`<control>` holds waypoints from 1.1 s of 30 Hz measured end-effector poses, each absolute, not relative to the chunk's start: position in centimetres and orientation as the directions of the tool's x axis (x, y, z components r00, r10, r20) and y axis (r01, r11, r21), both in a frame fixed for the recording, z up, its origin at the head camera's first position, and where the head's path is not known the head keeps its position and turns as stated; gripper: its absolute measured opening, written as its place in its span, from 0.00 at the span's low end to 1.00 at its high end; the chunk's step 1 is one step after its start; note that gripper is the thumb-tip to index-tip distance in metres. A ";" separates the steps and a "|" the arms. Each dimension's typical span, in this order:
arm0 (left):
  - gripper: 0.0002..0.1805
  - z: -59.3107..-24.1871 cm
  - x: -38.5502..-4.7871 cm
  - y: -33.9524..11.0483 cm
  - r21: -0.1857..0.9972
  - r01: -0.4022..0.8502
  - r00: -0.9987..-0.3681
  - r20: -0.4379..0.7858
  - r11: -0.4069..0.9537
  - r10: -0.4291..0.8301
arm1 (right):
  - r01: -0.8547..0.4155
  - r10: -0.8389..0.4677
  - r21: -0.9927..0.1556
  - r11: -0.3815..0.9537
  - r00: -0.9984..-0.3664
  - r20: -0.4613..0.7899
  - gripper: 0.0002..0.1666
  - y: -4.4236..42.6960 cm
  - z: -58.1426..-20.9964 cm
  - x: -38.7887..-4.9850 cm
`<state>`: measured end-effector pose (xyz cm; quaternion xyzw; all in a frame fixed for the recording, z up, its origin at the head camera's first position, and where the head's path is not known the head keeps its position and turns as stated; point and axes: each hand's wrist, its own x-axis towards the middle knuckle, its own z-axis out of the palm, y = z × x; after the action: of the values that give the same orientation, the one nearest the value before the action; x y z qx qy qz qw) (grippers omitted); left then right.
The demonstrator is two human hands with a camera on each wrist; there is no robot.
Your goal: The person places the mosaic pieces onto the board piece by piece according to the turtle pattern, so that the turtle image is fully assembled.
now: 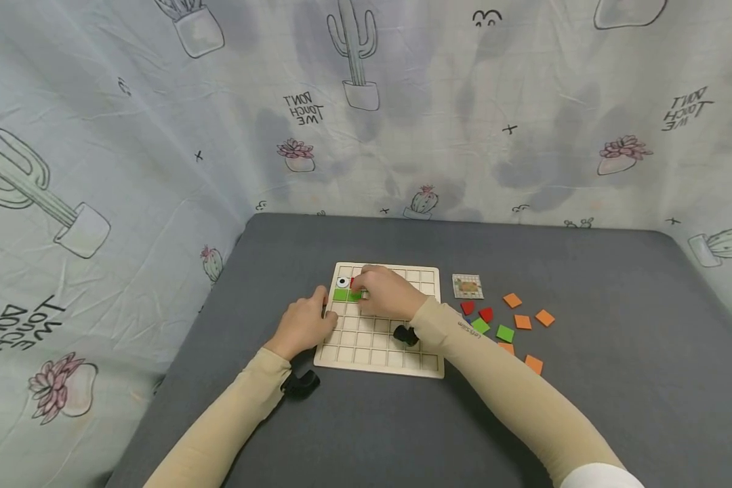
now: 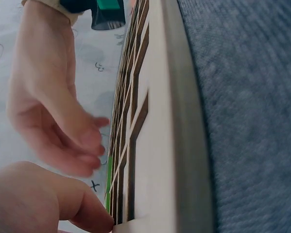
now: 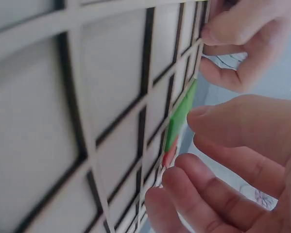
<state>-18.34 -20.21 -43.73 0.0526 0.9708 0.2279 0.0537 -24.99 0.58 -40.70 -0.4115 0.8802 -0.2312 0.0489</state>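
A pale wooden grid board [image 1: 375,341] lies on the grey table. Its upper left cells hold a white tile with a black dot [image 1: 342,282], green tiles [image 1: 340,295] and a partly covered red piece [image 1: 352,283]. My left hand [image 1: 301,325] rests at the board's left edge, the thumb touching the rim. Over the upper left cells hovers my right hand [image 1: 387,291], its fingertips near the red and green pieces. In the right wrist view its thumb and fingers [image 3: 184,182] are loosely bent and apart, and I see nothing held between them.
Right of the board lies a small picture card [image 1: 467,286]. Several loose orange tiles [image 1: 522,322], green tiles [image 1: 505,333] and red pieces [image 1: 486,314] are scattered below it. A printed cloth [image 1: 439,135] hangs behind the table. Each wrist carries a small black device.
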 end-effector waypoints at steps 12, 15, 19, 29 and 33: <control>0.11 -43.5 -18.3 -20.1 0.449 0.063 -0.990 -0.086 0.891 0.114 | -0.627 -0.671 -0.467 0.624 -0.736 0.091 0.17 5.6 -38.3 -23.0; 0.11 -43.5 -18.2 -20.1 0.457 0.064 -0.989 -0.087 0.887 0.116 | -0.626 -0.662 -0.464 0.627 -0.742 0.108 0.17 7.0 -38.1 -22.4; 0.11 -43.6 -18.2 -20.2 0.461 0.068 -0.989 -0.084 0.885 0.120 | -0.628 -0.641 -0.464 0.625 -0.752 0.155 0.17 9.2 -37.9 -21.6; 0.11 -43.7 -18.2 -20.3 0.462 0.070 -0.989 -0.082 0.884 0.121 | -0.569 -0.533 -0.446 0.690 -0.817 0.218 0.16 14.6 -37.2 -19.6; 0.11 -43.7 -18.2 -20.3 0.461 0.073 -0.989 -0.077 0.884 0.122 | -0.547 -0.502 -0.444 0.710 -0.835 0.227 0.16 16.4 -37.1 -18.8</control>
<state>-18.19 -20.27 -43.70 0.0504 0.9693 0.2350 0.0521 -18.77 16.44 -37.11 -0.2840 0.9235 -0.2540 -0.0446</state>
